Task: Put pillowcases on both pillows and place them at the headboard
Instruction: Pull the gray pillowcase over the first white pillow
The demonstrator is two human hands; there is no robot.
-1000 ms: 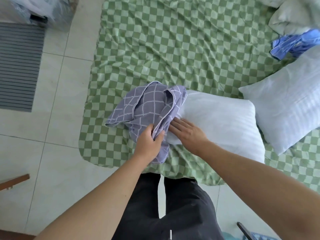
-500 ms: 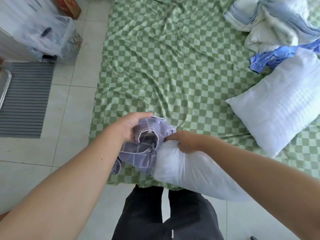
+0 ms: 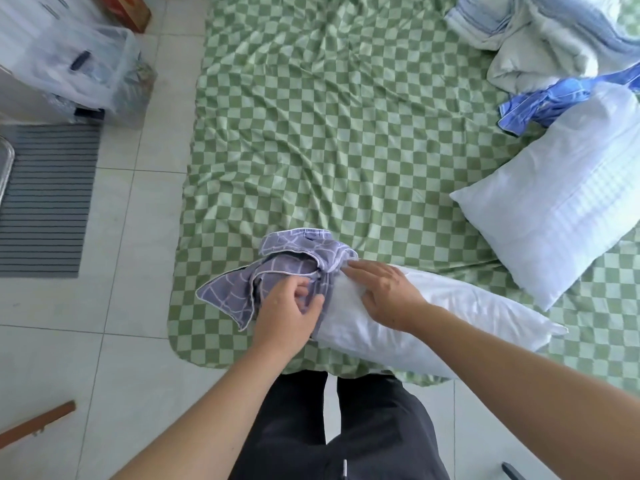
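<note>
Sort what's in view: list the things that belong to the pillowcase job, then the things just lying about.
For the job:
- purple pillowcase, gripped by the left hand
- near pillow, under the right hand
- second pillow, still bare
- blue pillowcase beside it

Lying about:
- bundled bedding
- striped floor mat
- plastic box
- wooden stick

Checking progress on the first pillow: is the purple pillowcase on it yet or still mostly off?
Mostly off. The purple pillowcase is bunched over only one end of the near pillow; the rest shows bare white.
</note>
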